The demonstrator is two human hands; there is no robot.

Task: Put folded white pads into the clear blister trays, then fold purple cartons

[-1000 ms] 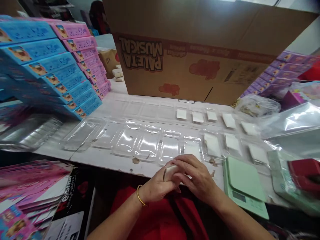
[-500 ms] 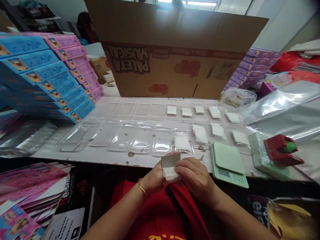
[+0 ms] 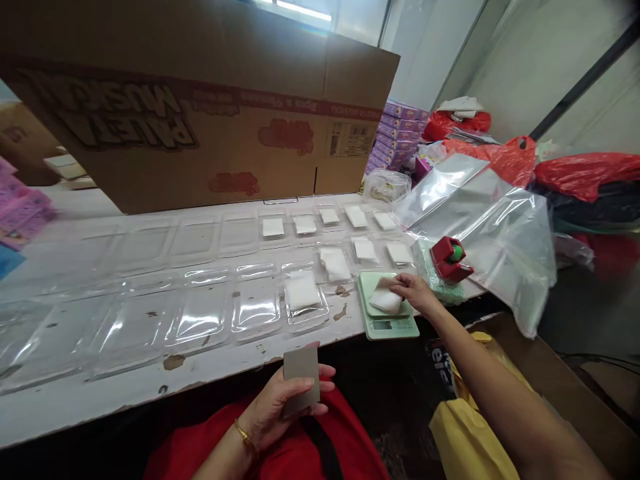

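In my left hand [image 3: 273, 403] is a small grey card [image 3: 301, 380], gripped with the thumb across its face, below the table's front edge. My right hand [image 3: 414, 292] pinches the edge of a thin stack of white sheets [image 3: 387, 299], which rests on the platform of a pale green digital scale [image 3: 369, 317]. The scale's display shows, but its figures are too small to read. Two rows of clear plastic trays [image 3: 256, 308] lie on the white table; several at the right hold white sheet stacks [image 3: 302, 291].
A large cardboard box [image 3: 200, 160] stands behind the trays. Right of the scale sits a red tape dispenser [image 3: 451, 259] on a wrapped block, beside clear plastic sheeting [image 3: 510, 247]. Purple boxes [image 3: 399, 137] are stacked at the back. A yellow bag [image 3: 473, 433] lies below right.
My hands have parted. The right one has carried white sheets rightward onto the scale, while the left keeps the grey card. The view has swung to the right.
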